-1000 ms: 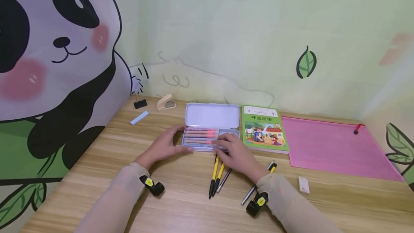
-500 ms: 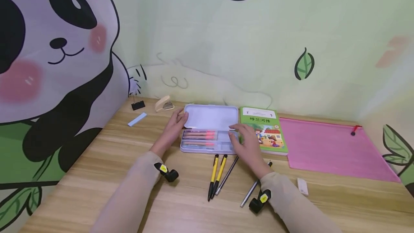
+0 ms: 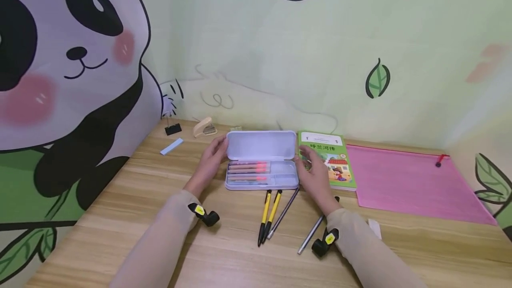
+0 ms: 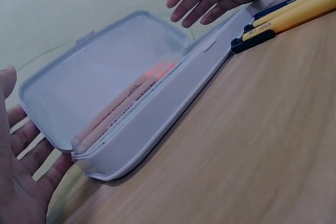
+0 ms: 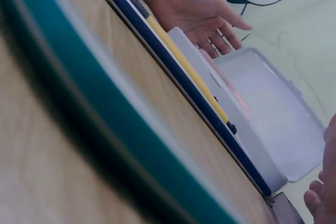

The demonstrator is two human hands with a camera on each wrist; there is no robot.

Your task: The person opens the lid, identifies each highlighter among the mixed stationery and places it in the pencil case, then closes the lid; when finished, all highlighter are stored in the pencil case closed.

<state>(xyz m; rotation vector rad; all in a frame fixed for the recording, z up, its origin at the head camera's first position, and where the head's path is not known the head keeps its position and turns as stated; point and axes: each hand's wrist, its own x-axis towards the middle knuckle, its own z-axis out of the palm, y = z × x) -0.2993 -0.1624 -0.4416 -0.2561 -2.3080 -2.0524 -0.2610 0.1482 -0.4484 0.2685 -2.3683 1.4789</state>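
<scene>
An open pale lavender pencil case [image 3: 262,186] stands on the table with its lid [image 3: 260,146] raised. Several pinkish pens [image 3: 249,168] with bright coral ends lie in its left part; the right part shows bare trays. My left hand [image 3: 208,163] is at the case's left side, its extended fingers [image 4: 23,135] against or right behind the lid's edge. On the opposite side, my right hand [image 3: 316,179] is beside the right edge, fingers loosely bent over the book, thumb close to the case. Whether that thumb touches cannot be told. Neither hand grips anything.
Two yellow pens [image 3: 272,217] and a dark pencil [image 3: 283,213] lie before the case. A grey pencil [image 3: 310,237] and white eraser [image 3: 374,228] are partly hidden by my right arm. Around are a green book [image 3: 344,163], pink pouch [image 3: 412,181], stapler [image 3: 205,127], binder clip [image 3: 173,129] and blue strip [image 3: 172,146].
My right hand has come off the case's trays and moved right, to its right side. My left hand has moved from the front left corner up to the lid's left edge.
</scene>
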